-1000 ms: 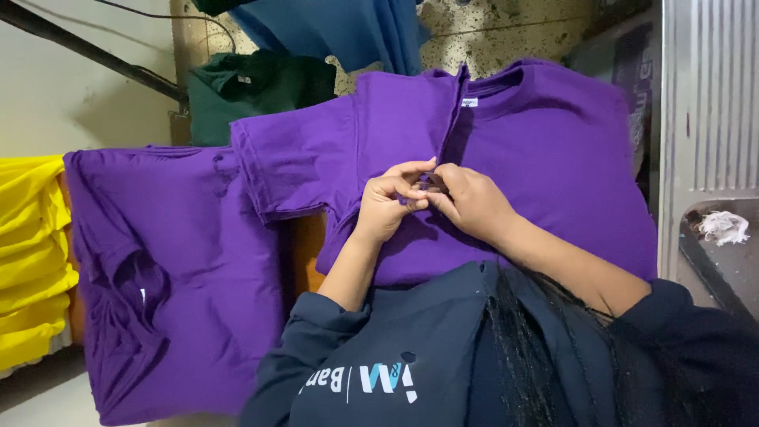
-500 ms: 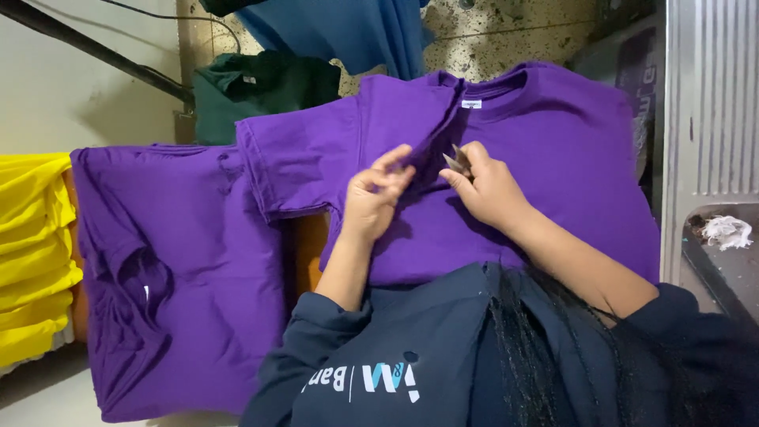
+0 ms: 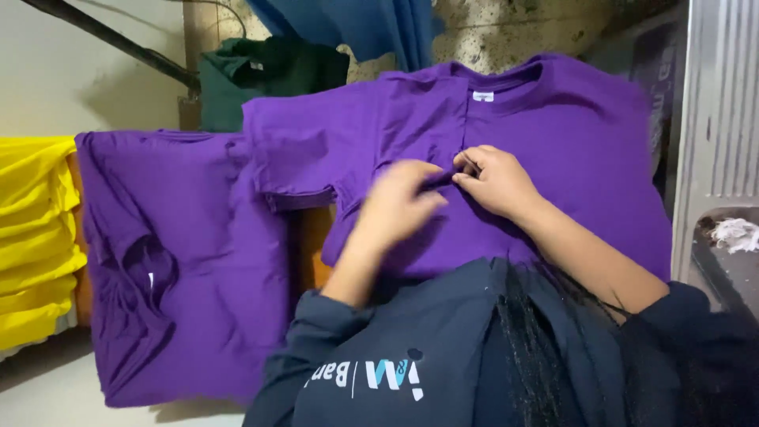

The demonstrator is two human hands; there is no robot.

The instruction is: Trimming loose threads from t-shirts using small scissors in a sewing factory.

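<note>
Your purple T-shirt (image 3: 553, 158) lies spread flat, collar toward the top of the frame, filling the centre and right. Your right hand (image 3: 494, 180) sits at mid-chest with its grip pinched together on a small fold of the cloth — fingertips closed tight. Your left hand (image 3: 399, 207) is just beside it, resting on the fabric, but it is blurred; I cannot tell whether its grip is closed or apart. Judged step: working a spot on the shirt front, picking or checking at the cloth. The next move calls for holding the fabric flat with the left hand. A second purple shirt (image 3: 182, 261) lies at lower left, yellow garments (image 3: 35, 237) at the left edge, a green garment (image 3: 261, 79) above.
</note>
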